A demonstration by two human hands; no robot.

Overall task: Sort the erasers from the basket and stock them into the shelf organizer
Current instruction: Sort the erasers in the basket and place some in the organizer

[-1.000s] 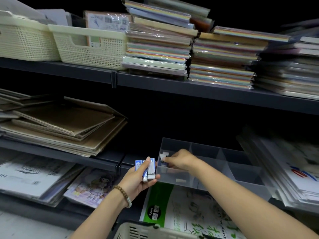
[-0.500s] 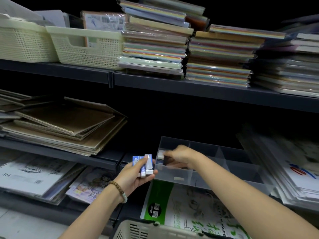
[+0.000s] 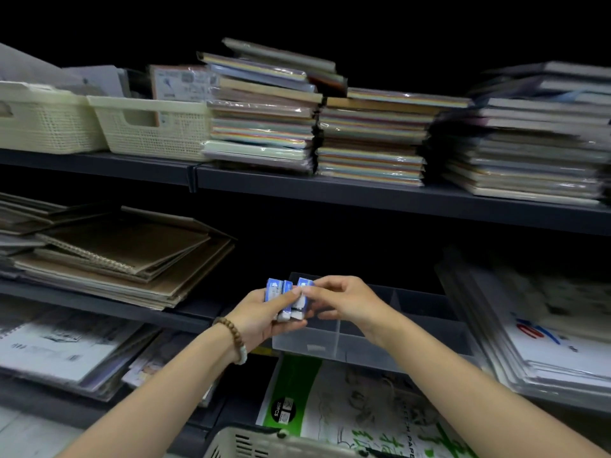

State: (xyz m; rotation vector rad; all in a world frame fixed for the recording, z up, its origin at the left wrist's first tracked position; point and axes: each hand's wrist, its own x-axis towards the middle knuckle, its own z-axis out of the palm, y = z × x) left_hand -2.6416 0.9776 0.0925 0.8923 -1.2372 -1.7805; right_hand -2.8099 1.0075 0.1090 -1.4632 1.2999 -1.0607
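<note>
**Back for the next eraser**

The erasers (image 3: 286, 297), three or so in blue sleeves, stand bunched in the left grip (image 3: 261, 317), which curls round them just in front of the clear organizer (image 3: 363, 348) on the shelf. A moment ago the right grip (image 3: 344, 299) was down in the organizer's front-left compartment. Now it has come back and pinches the rightmost eraser's top. One looks delivered, the next about to follow. The basket (image 3: 251, 439) sits below.

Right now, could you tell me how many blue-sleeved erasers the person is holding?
3, side by side in the left hand: leftmost eraser, middle eraser, rightmost eraser, which the right hand pinches. Others may be hidden.
</note>
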